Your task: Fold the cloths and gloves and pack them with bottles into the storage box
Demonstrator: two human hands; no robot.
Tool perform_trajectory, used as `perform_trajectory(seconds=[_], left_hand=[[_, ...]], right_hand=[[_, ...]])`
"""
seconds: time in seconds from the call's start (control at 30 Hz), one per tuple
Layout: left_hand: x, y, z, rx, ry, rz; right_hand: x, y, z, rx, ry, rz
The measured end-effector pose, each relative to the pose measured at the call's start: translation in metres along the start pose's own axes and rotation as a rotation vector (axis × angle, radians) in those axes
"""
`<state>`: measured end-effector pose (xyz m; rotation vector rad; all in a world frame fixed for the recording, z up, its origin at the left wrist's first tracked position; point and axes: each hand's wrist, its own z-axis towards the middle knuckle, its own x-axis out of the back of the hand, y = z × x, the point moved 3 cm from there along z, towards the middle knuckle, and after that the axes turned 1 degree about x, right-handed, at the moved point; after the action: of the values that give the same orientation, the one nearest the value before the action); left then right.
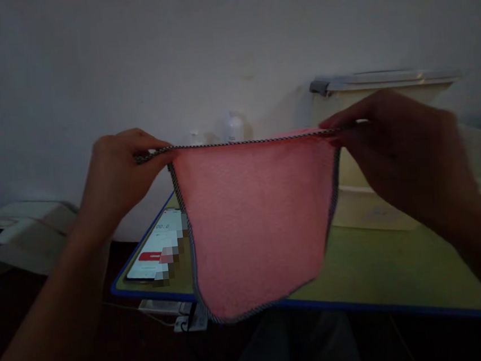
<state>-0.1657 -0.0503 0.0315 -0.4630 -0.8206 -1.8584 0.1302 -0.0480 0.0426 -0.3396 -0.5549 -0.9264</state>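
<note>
Fingers (151,141) of the left hand (116,172): pinched with the thumb on the upper left corner of a pink cloth (256,218) with black-and-white trim. Right hand (408,153): thumb and fingers clamped on the upper right corner.

Cloth: in the air between the hands, in line with the desk's front edge. Stage, by judgement: top border drawn straight, opening-out largely done; lower border loose, slanting up toward the right; not laid on the desk. Single or doubled layer: cannot tell.

Pose: arms reaching forward from the lower corners of view, hands nearly level, knuckles upward, wrists below the pinch.

Surroundings: yellow-green desk (385,268), blue rim. Smartphone (157,248), lit screen, near the front left corner. Lidded storage bin (375,210), toward the rear edge, right. White bottle (234,125), beyond the cloth, partly hidden. Power strip (164,307), below the front edge, left.
</note>
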Motion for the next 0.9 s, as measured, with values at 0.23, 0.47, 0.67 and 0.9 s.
perform_trajectory(seconds=[0.23,0.47,0.67,0.9], left_hand=[[0.013,0.012,0.015,0.043,0.180,-0.083],[-0.019,-0.015,-0.091,-0.103,-0.267,-0.097],[-0.057,-0.035,-0.169,-0.069,-0.701,-0.152],[-0.050,-0.044,-0.189,-0.009,-0.697,-0.283]], right_hand=[[-0.014,0.000,0.014,0.077,0.173,0.125],[-0.022,0.008,-0.098,0.164,-0.137,0.080],[-0.030,0.007,-0.164,0.155,-0.392,0.233],[-0.028,0.012,-0.180,0.126,-0.389,0.209]])
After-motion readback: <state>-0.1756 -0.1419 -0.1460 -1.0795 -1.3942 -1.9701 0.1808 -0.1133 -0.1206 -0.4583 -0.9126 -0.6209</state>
